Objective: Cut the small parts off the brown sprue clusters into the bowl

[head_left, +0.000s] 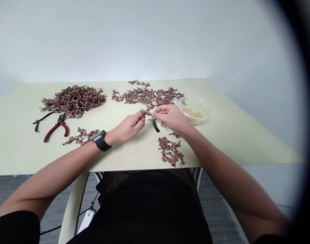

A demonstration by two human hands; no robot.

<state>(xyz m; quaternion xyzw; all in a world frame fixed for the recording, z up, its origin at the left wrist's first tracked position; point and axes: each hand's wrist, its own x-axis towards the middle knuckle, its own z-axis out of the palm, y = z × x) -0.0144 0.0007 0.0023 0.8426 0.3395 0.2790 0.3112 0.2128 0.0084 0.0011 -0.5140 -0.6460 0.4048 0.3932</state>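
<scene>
Between the thumb and fingers of my left hand (pixel 129 128) is a small brown animal-like figurine (pixel 143 114). My right hand (pixel 170 118) is closed in a pinch close to the left fingertips; what it pinches is too small to make out. Just below the right fingers is a black-handled tool (pixel 156 126) with a metal end, partly covered by the hand. To the right of that hand, a clear plastic bowl (pixel 207 114) contains many small gold-coloured pieces (pixel 192 112). Similar brown figurines (pixel 147 96) lie spread out beyond both hands.
A large heap of brown figurines (pixel 75 100) stands at the left. In front of it lie red-handled pliers (pixel 55 130) and another black-handled tool (pixel 43 119). Smaller groups of figurines (pixel 170 151) lie near the front edge of the pale table (pixel 236 135) and beside my left wrist.
</scene>
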